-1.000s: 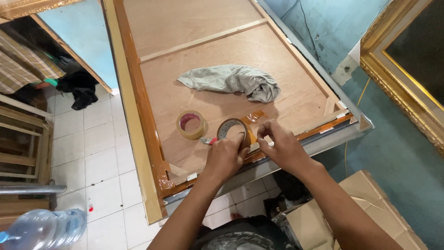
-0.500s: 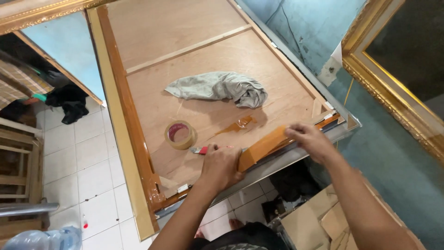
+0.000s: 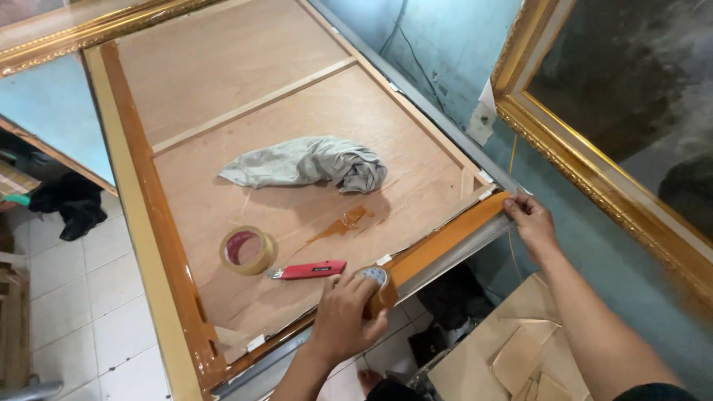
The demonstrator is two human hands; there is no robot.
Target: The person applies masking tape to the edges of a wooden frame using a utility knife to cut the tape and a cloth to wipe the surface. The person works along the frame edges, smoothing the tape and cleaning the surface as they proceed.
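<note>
Things on the panel
Cloth at centre, tape roll nearer left, knife just right of it.

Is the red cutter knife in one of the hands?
No, the red cutter knife lies on the wooden board; the left hand holds a tape roll.

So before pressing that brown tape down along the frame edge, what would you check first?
1. Left hand grips the tape roll: ok.
2. Right hand pins the tape's free end at the frame corner: ok.
3. Tape strip runs straight along the edge: ok, as far as visible.
4. Wrinkles or bubbles under the strip: cannot tell.
5. Red utility knife within reach, blade state: cannot tell.
6. Grey cloth and spare tape roll lie off the taped edge: ok.
</note>
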